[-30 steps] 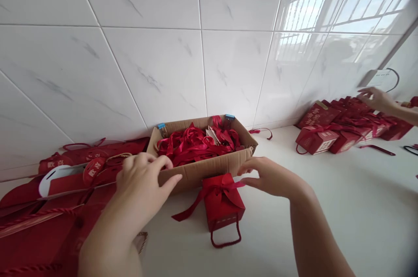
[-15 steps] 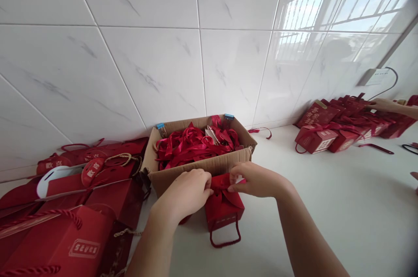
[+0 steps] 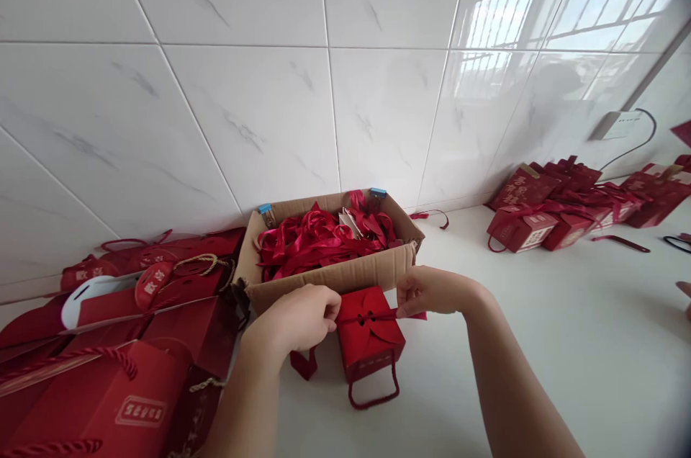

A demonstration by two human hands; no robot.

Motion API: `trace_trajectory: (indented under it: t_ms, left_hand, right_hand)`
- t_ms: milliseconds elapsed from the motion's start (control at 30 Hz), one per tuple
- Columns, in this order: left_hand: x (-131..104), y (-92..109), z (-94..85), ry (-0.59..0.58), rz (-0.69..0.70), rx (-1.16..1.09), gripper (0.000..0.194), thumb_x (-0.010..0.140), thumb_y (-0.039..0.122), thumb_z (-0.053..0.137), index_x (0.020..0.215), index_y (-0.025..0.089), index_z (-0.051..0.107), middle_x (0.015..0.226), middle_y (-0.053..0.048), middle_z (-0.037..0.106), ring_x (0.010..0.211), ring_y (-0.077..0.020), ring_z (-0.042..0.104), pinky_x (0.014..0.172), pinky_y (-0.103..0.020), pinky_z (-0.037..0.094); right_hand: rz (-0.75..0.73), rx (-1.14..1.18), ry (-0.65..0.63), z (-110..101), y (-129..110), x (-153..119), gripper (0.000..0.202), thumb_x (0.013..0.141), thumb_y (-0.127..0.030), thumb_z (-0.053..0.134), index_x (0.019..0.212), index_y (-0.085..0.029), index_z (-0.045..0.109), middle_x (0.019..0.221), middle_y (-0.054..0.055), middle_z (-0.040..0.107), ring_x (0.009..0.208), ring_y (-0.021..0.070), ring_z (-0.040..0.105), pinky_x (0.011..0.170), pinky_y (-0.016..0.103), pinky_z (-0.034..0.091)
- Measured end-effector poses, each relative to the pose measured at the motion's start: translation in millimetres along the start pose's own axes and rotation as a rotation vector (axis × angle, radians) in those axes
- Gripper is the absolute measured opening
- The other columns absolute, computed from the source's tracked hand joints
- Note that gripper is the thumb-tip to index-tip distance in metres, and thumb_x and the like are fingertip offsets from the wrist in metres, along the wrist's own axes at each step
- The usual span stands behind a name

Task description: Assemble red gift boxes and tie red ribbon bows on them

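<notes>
A small red gift box [image 3: 371, 351] stands on the white table, its top flaps closed and a cord handle lying at its near side. Across the top runs a dark red ribbon [image 3: 382, 315], crossed or knotted in the middle; I cannot tell which. My left hand [image 3: 309, 315] pinches one end at the box's left edge, and a loose tail hangs below it to the table. At the right edge my right hand [image 3: 426, 292] pinches the other end, with a short tail sticking out past the fingers. The ribbon is drawn straight between both hands.
Behind the gift box sits a cardboard box [image 3: 335, 278] full of red ribbons [image 3: 318, 242]. Red boxes and bags [image 3: 102, 386] are piled at the left. Several ribboned gift boxes [image 3: 521, 231] stand at the far right, by the tiled wall [image 3: 253, 98]. Another person's fingers [image 3: 685, 291] show at the right edge.
Both hands have moved apart, drawing the ribbon straight and narrow across the box top. The other person's hand at the far right boxes has gone from there.
</notes>
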State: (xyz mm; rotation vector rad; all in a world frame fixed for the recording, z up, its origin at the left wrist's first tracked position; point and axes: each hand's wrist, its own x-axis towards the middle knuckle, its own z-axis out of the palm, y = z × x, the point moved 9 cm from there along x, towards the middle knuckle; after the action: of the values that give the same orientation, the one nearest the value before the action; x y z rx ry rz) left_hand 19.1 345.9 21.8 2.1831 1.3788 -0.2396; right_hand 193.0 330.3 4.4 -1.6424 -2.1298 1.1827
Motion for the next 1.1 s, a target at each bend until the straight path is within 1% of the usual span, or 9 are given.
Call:
trace_trajectory:
  t_ms: [167, 333, 467, 567, 733, 867, 933, 1000, 1100]
  left_hand:
    - [6, 12, 7.1, -0.033, 0.135, 0.013, 0.013, 0.075, 0.029, 0.048, 0.065, 0.022, 0.045, 0.065, 0.002, 0.056, 0.053, -0.0131, 0.043, 0.047, -0.024, 0.028]
    - [10, 18, 8.9, -0.033, 0.158, 0.018, 0.010, 0.072, 0.028, 0.047, 0.065, 0.021, 0.045, 0.067, 0.002, 0.057, 0.054, -0.0143, 0.045, 0.048, -0.025, 0.028]
    - [10, 20, 7.8, -0.031, 0.173, 0.010, 0.010, 0.072, 0.029, 0.047, 0.066, 0.021, 0.046, 0.067, 0.000, 0.058, 0.055, -0.0147, 0.048, 0.049, -0.025, 0.030]
    - [8, 31, 9.6, -0.046, 0.230, -0.013, 0.014, 0.076, 0.032, 0.045, 0.070, 0.021, 0.050, 0.070, 0.000, 0.060, 0.058, -0.0156, 0.051, 0.053, -0.025, 0.034]
    - [4, 60, 26.0, -0.094, 0.323, -0.016, 0.014, 0.077, 0.033, 0.045, 0.070, 0.022, 0.050, 0.069, 0.000, 0.060, 0.058, -0.0171, 0.054, 0.052, -0.026, 0.034]
    - [3, 68, 32.5, -0.109, 0.336, -0.025, 0.014, 0.077, 0.032, 0.046, 0.069, 0.021, 0.049, 0.069, -0.001, 0.060, 0.057, -0.0168, 0.053, 0.051, -0.026, 0.034]
    - [0, 68, 26.7, -0.073, 0.332, -0.030, 0.016, 0.079, 0.034, 0.046, 0.069, 0.021, 0.050, 0.073, -0.001, 0.061, 0.060, -0.0169, 0.054, 0.054, -0.026, 0.036]
    - [-6, 72, 14.6, 0.023, 0.355, -0.032, 0.020, 0.081, 0.037, 0.045, 0.072, 0.021, 0.051, 0.080, -0.001, 0.061, 0.068, -0.0176, 0.056, 0.059, -0.027, 0.039]
    - [-20, 91, -1.4, 0.175, 0.430, -0.079, 0.017, 0.083, 0.039, 0.046, 0.082, 0.023, 0.052, 0.090, -0.001, 0.060, 0.079, -0.0179, 0.057, 0.069, -0.027, 0.043]
  right_hand:
    - [0.024, -0.065, -0.023, -3, -2, -11, 0.011, 0.072, -0.029, 0.064, 0.067, -0.019, 0.066, 0.059, 0.000, 0.061, 0.057, 0.0129, 0.051, 0.049, 0.023, 0.037]
    - [-0.086, 0.101, -0.109, 3, -10, -34, 0.031, 0.083, -0.038, 0.056, 0.064, -0.016, 0.065, 0.053, -0.002, 0.054, 0.051, 0.0093, 0.046, 0.050, 0.022, 0.035]
    - [-0.292, 0.538, 0.056, -2, -17, -42, 0.027, 0.080, -0.042, 0.063, 0.075, -0.015, 0.066, 0.065, -0.001, 0.058, 0.061, 0.0101, 0.050, 0.062, 0.024, 0.042]
    - [-0.374, 0.804, 0.151, 3, -16, -43, 0.027, 0.079, -0.041, 0.065, 0.086, -0.015, 0.067, 0.076, 0.002, 0.063, 0.071, 0.0126, 0.056, 0.071, 0.028, 0.046]
    - [-0.336, 0.865, 0.326, 14, -8, -52, 0.027, 0.082, -0.040, 0.063, 0.094, -0.017, 0.067, 0.083, 0.004, 0.065, 0.075, 0.0135, 0.058, 0.069, 0.028, 0.047]
    - [-0.308, 0.772, 0.518, 11, 1, -74, 0.026, 0.085, -0.041, 0.059, 0.090, -0.018, 0.070, 0.082, 0.003, 0.065, 0.074, 0.0139, 0.056, 0.069, 0.027, 0.047]
    - [-0.310, 0.749, 0.565, 11, 5, -85, 0.028, 0.086, -0.042, 0.057, 0.097, -0.019, 0.069, 0.080, 0.003, 0.064, 0.074, 0.0147, 0.056, 0.070, 0.028, 0.047]
    - [-0.331, 0.766, 0.556, 15, 7, -92, 0.031, 0.086, -0.042, 0.057, 0.105, -0.020, 0.067, 0.080, 0.003, 0.064, 0.075, 0.0157, 0.056, 0.073, 0.031, 0.047]
    - [-0.380, 0.803, 0.528, 22, 6, -99, 0.033, 0.087, -0.042, 0.056, 0.112, -0.021, 0.065, 0.086, 0.004, 0.064, 0.080, 0.0174, 0.057, 0.075, 0.032, 0.047]
